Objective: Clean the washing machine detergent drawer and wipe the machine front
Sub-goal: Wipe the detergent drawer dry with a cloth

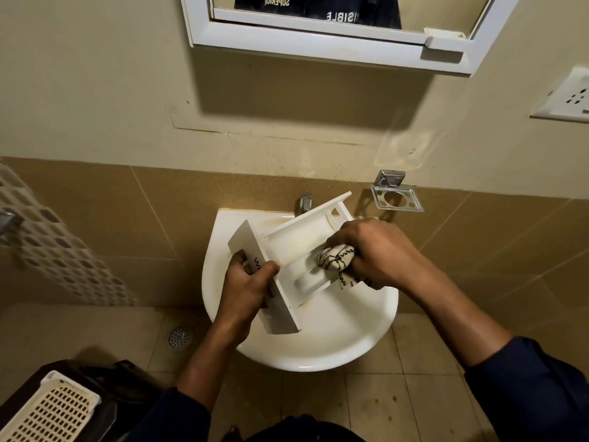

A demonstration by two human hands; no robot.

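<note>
The white detergent drawer [294, 237] is held above the white wash basin [325, 339], its front panel toward me and its far end pointing at the tap. My left hand [245, 288] grips the drawer's front panel by the handle recess. My right hand [369, 250] is closed on a bunched cream cloth with dark lines [336, 256], which is pressed into the drawer's right-hand compartment. The washing machine is out of sight.
A chrome tap [305, 201] stands at the basin's back edge. To its right, a chrome holder [396, 194] is fixed to the tiled wall. A mirror cabinet [334, 30] hangs above. A floor drain [180, 337] and a perforated basket [47, 409] lie lower left.
</note>
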